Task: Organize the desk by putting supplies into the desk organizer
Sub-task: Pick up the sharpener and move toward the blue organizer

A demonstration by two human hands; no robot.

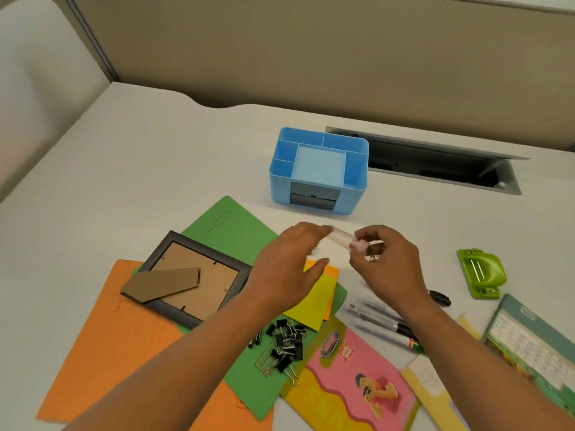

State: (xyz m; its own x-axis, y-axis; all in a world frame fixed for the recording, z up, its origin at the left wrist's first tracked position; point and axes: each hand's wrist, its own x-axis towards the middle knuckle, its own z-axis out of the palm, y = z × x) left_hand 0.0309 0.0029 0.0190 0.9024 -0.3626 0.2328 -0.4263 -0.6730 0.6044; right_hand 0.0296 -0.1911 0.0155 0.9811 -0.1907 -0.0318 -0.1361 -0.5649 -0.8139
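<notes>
We hold a small clear tube [342, 238] between both hands above the bench [155, 169], left hand [289, 262] and right hand [389, 259] pinching its ends, just before the blue organizer [319, 171].

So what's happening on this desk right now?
A person holds a small clear tube with a pink end between both hands, left hand and right hand, in front of the blue desk organizer, whose visible compartments look empty. Binder clips, pens and folders still lie on the desk.
</notes>
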